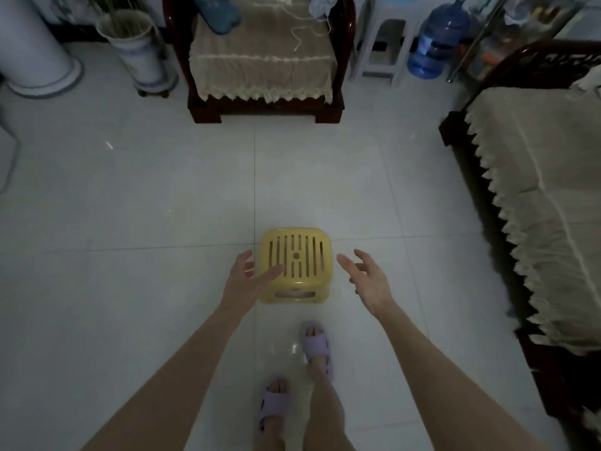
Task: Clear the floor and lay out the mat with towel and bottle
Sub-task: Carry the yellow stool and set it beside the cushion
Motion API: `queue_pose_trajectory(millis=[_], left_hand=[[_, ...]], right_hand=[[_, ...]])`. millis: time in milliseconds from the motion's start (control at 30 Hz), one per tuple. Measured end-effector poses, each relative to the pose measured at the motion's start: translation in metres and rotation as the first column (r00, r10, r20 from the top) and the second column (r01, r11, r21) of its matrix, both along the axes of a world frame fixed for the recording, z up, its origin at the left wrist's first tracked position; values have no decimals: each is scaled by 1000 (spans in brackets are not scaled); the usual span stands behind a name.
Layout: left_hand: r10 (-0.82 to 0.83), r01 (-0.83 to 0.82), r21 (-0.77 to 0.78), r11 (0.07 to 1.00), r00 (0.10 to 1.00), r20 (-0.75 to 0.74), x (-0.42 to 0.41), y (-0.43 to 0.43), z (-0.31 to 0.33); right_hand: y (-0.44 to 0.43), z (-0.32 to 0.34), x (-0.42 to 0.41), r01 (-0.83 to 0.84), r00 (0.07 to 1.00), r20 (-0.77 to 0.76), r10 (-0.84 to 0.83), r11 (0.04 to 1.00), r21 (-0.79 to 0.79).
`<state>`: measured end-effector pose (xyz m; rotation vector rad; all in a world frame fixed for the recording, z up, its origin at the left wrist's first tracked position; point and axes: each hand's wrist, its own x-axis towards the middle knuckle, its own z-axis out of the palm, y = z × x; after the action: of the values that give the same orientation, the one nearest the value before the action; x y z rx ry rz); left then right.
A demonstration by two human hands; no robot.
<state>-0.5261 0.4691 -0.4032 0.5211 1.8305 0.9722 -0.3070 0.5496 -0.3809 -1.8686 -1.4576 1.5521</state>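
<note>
Now both hands are spread wide and holding nothing, the left hand (247, 278) already over the yellow stool (295, 265) on the floor (130, 222), the right hand (367, 277) just beside it.

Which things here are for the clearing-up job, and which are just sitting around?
For the job: yellow stool standing on the floor; left hand and right hand, both open, reaching for it.

Just sitting around: armchair, plant pot, white stool, water jug, sofa.
</note>
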Motion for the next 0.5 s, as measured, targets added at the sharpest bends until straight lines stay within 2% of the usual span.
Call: queue_pose_trajectory(millis=[233, 500], left_hand=[[88, -91, -121, 988, 996, -30, -12, 91, -80], [126, -123, -254, 959, 992, -5, -39, 141, -224]], right_hand=[[113, -102, -17, -26, 1000, -21, 23, 991, -135], [184, -256, -37, -66, 996, 37, 76, 977, -204]])
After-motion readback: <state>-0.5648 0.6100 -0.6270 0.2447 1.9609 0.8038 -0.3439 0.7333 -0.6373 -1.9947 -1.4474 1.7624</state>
